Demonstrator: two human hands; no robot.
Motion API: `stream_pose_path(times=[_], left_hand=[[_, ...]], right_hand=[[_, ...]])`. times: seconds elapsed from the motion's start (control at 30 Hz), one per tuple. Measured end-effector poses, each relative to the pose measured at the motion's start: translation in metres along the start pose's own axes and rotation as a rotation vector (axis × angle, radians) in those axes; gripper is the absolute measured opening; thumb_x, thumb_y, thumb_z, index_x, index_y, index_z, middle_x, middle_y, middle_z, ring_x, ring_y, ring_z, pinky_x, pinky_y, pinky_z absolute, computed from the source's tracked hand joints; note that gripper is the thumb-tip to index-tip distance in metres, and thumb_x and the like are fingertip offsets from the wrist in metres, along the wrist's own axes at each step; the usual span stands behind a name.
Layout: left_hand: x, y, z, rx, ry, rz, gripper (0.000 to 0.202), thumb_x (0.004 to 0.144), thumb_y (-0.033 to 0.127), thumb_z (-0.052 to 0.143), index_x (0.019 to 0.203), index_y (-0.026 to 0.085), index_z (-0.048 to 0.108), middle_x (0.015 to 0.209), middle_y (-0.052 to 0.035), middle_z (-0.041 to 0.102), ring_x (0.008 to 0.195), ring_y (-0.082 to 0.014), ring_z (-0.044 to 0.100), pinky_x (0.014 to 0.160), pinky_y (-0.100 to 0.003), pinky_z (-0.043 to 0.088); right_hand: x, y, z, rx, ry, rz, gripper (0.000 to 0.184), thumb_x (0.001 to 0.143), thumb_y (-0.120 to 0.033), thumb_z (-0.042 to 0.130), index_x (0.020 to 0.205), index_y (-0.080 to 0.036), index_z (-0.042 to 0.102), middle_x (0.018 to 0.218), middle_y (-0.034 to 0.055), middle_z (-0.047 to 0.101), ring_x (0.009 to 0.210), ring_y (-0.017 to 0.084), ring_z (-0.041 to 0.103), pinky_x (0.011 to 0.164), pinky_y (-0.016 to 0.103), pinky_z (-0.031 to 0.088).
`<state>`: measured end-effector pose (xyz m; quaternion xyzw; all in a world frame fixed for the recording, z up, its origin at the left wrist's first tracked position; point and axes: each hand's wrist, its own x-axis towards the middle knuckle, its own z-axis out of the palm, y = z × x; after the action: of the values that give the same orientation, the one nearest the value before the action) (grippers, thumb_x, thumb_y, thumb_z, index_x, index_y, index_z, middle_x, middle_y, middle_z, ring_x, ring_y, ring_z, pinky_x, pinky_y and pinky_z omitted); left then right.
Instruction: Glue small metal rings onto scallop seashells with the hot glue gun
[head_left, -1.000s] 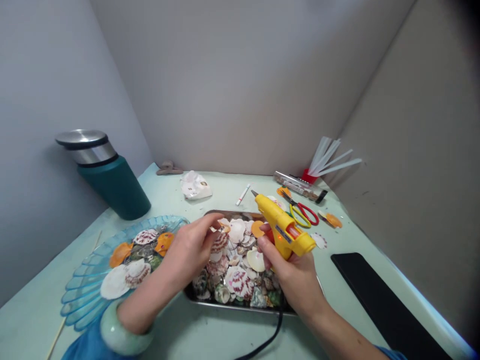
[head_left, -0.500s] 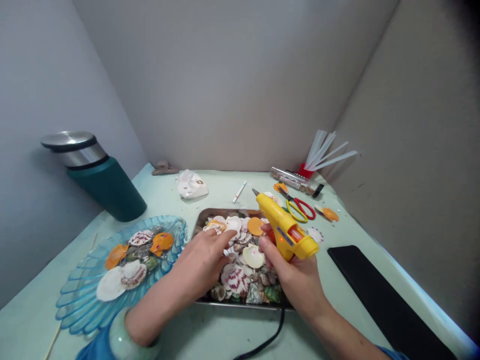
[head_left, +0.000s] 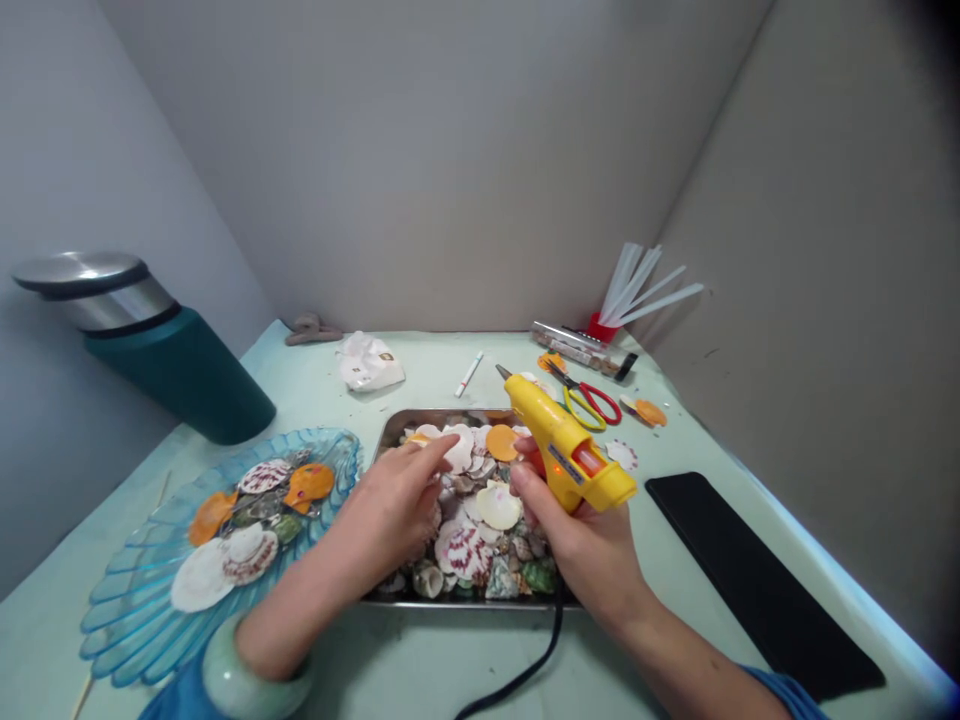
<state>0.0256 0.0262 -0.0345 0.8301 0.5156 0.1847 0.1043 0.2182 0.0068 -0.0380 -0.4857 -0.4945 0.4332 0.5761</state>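
My right hand (head_left: 592,555) is wrapped round the handle of a yellow hot glue gun (head_left: 562,445). Its nozzle points up and to the left, and a small orange light glows on its side. My left hand (head_left: 397,505) is over the left part of a metal tray (head_left: 480,607) full of seashells. Its index finger stretches towards a white scallop shell (head_left: 459,450); the other fingers are partly hidden beneath the hand, and no held thing shows. An orange shell (head_left: 502,442) and a cream scallop shell (head_left: 499,506) lie in the tray between the hands.
A blue glass dish (head_left: 135,620) with shells is on the left, before a teal bottle (head_left: 184,375). Scissors (head_left: 589,400), a marker (head_left: 470,374), a crumpled white packet (head_left: 369,362) and glue sticks (head_left: 634,285) are behind. A black slab (head_left: 757,580) lies right; the cord (head_left: 517,685) runs in front.
The whole view has shifted slightly, moving things left. My left hand's index finger now extends forward over the shells. The glue gun stays in my right hand.
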Motion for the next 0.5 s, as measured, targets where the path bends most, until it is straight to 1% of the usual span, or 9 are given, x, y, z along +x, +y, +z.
stream_pose_path(times=[0.03, 0.1, 0.13, 0.2, 0.27, 0.37, 0.43, 0.47, 0.5], left_hand=[[-0.003, -0.002, -0.005, 0.026, -0.048, 0.017, 0.047, 0.083, 0.007, 0.046, 0.129, 0.017, 0.046, 0.098, -0.0088, 0.069, 0.092, -0.0235, 0.061, 0.082, -0.038, 0.049], [-0.011, -0.005, -0.011, 0.053, -0.152, 0.061, 0.049, 0.083, 0.008, 0.048, 0.131, 0.020, 0.045, 0.094, -0.0077, 0.068, 0.088, -0.0226, 0.061, 0.078, -0.036, 0.050], [-0.014, -0.006, -0.011, 0.089, -0.182, 0.084, 0.050, 0.083, 0.008, 0.048, 0.131, 0.019, 0.045, 0.096, -0.0092, 0.068, 0.091, -0.0234, 0.061, 0.078, -0.036, 0.050], [-0.016, -0.005, -0.008, 0.173, -0.193, 0.115, 0.049, 0.083, 0.008, 0.047, 0.131, 0.018, 0.046, 0.104, -0.0129, 0.066, 0.097, -0.0261, 0.059, 0.080, -0.039, 0.049], [-0.015, -0.003, -0.002, 0.236, -0.172, 0.124, 0.046, 0.083, 0.007, 0.046, 0.129, 0.017, 0.048, 0.106, -0.0133, 0.066, 0.097, -0.0267, 0.058, 0.081, -0.040, 0.048], [-0.007, -0.004, 0.003, 0.301, -0.103, 0.082, 0.043, 0.083, 0.007, 0.045, 0.125, 0.015, 0.050, 0.094, -0.0105, 0.068, 0.087, -0.0255, 0.059, 0.077, -0.039, 0.047], [-0.004, -0.008, -0.001, 0.334, -0.024, 0.022, 0.045, 0.084, 0.006, 0.044, 0.128, 0.012, 0.047, 0.092, -0.0120, 0.067, 0.086, -0.0269, 0.058, 0.077, -0.041, 0.045], [-0.004, -0.009, -0.004, 0.325, 0.001, 0.001, 0.047, 0.084, 0.007, 0.045, 0.131, 0.012, 0.043, 0.094, -0.0124, 0.066, 0.087, -0.0269, 0.057, 0.077, -0.041, 0.045], [-0.005, -0.010, -0.007, 0.289, 0.001, -0.006, 0.049, 0.084, 0.007, 0.045, 0.132, 0.013, 0.041, 0.094, -0.0116, 0.066, 0.088, -0.0261, 0.057, 0.078, -0.040, 0.045]], right_hand=[[0.000, 0.001, 0.000, 0.003, -0.007, 0.006, 0.025, 0.077, -0.033, 0.066, 0.097, -0.018, 0.063, 0.066, -0.0038, 0.056, 0.050, 0.008, 0.046, 0.047, 0.022, 0.040], [-0.001, 0.003, 0.000, 0.003, -0.019, 0.013, 0.026, 0.077, -0.034, 0.066, 0.098, -0.018, 0.062, 0.064, -0.0044, 0.054, 0.047, 0.008, 0.044, 0.044, 0.021, 0.038], [-0.001, 0.005, 0.000, 0.002, -0.022, 0.012, 0.026, 0.078, -0.034, 0.066, 0.098, -0.018, 0.062, 0.063, -0.0048, 0.053, 0.046, 0.008, 0.043, 0.042, 0.021, 0.037], [-0.001, 0.006, 0.000, -0.003, -0.021, 0.001, 0.025, 0.078, -0.034, 0.065, 0.098, -0.018, 0.062, 0.060, -0.0056, 0.052, 0.044, 0.007, 0.041, 0.041, 0.021, 0.035], [-0.001, 0.006, 0.000, -0.012, -0.026, -0.003, 0.024, 0.078, -0.034, 0.065, 0.097, -0.018, 0.062, 0.058, -0.0059, 0.050, 0.043, 0.007, 0.041, 0.041, 0.021, 0.035], [-0.001, 0.003, 0.000, -0.032, -0.025, 0.007, 0.023, 0.078, -0.033, 0.065, 0.095, -0.018, 0.062, 0.058, -0.0057, 0.049, 0.044, 0.007, 0.041, 0.042, 0.022, 0.035], [-0.001, 0.001, 0.000, -0.042, -0.016, 0.001, 0.023, 0.078, -0.033, 0.065, 0.095, -0.018, 0.063, 0.059, -0.0057, 0.049, 0.045, 0.007, 0.041, 0.042, 0.022, 0.036], [-0.001, 0.000, 0.000, -0.046, -0.012, -0.003, 0.024, 0.077, -0.033, 0.065, 0.096, -0.018, 0.063, 0.059, -0.0056, 0.050, 0.046, 0.008, 0.041, 0.043, 0.022, 0.036], [-0.001, 0.000, 0.000, -0.047, -0.011, -0.004, 0.024, 0.077, -0.033, 0.065, 0.096, -0.018, 0.063, 0.059, -0.0056, 0.050, 0.046, 0.008, 0.042, 0.043, 0.022, 0.037]])
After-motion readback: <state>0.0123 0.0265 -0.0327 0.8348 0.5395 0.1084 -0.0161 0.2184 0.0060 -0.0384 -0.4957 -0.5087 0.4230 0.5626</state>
